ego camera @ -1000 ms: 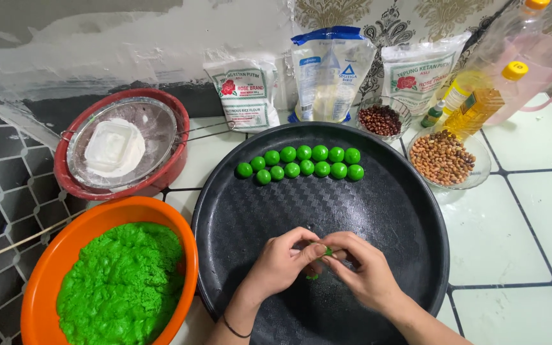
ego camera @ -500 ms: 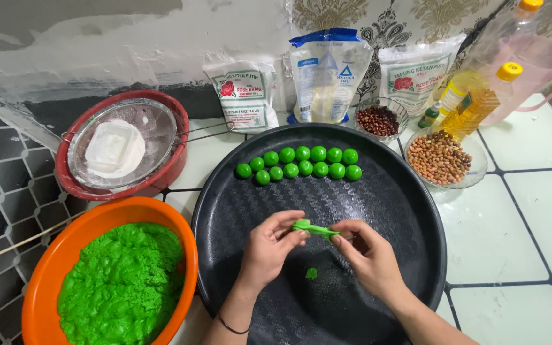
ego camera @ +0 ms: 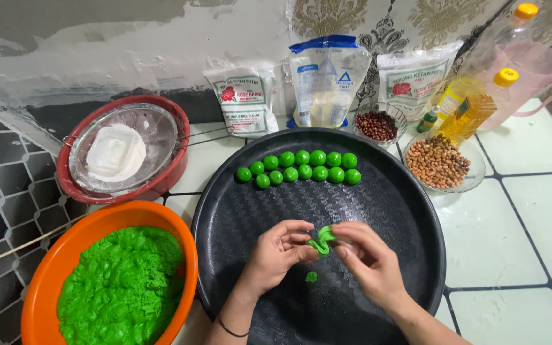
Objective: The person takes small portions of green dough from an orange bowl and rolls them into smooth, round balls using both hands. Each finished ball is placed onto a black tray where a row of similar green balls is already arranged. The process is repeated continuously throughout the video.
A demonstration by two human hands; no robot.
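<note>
Dough strip (ego camera: 321,240), green and curled, sits at lower centre of frame, pinched between left hand (ego camera: 280,251) and right hand (ego camera: 367,259) fingertips above black tray (ego camera: 378,198).

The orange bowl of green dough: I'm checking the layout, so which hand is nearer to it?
Left. The left hand is over the black tray, closer to the orange bowl; the right hand lies farther across the tray.
</note>
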